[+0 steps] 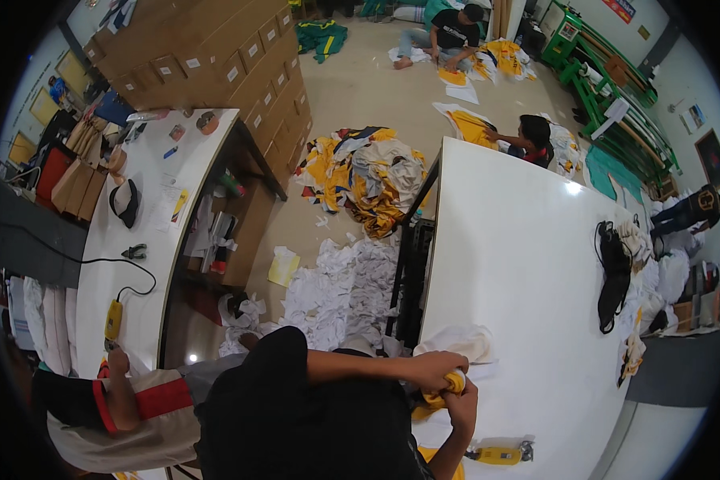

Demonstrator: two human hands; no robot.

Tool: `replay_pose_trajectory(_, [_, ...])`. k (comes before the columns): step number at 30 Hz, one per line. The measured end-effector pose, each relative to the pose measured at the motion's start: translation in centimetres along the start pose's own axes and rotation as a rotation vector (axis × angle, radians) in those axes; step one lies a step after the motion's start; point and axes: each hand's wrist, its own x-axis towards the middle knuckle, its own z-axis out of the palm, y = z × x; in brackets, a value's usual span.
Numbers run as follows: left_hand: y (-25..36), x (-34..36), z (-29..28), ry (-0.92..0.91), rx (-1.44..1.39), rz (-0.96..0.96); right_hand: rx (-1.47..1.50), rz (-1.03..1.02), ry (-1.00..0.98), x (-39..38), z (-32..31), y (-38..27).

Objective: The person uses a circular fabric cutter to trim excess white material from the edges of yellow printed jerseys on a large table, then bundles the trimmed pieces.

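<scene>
At the near left corner of the white table, my left hand (438,371) and my right hand (462,405) are close together, fingers curled round a bunched yellow and white cloth (454,382). More of this yellow cloth hangs below my left hand toward my body. Just beyond my hands a whitish cloth (464,344) lies crumpled on the table. Nearer me, to the right of my right forearm, a yellow hand-held power tool (498,456) with a metal end rests on the tabletop.
The white table (528,264) stretches ahead, with a black strap-like item (612,276) at its right edge. White scraps (336,280) and a yellow-white cloth pile (364,172) cover floor ahead. A co-worker's hand (118,362) is by another yellow tool (114,320). Stacked cartons (208,64) stand far left.
</scene>
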Motion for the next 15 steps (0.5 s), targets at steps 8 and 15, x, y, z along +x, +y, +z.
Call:
replay_pose_trajectory(8, [-0.8, -1.5, 0.3, 0.368, -0.107, 0.11, 0.654, -0.168, 0.199, 0.5, 2.1, -0.9])
replay_pose_trajectory(15, [0.3, -0.2, -0.2, 0.31, -0.08, 0.252, 0.807, -0.269, 0.04, -2.9, 1.7, -1.9])
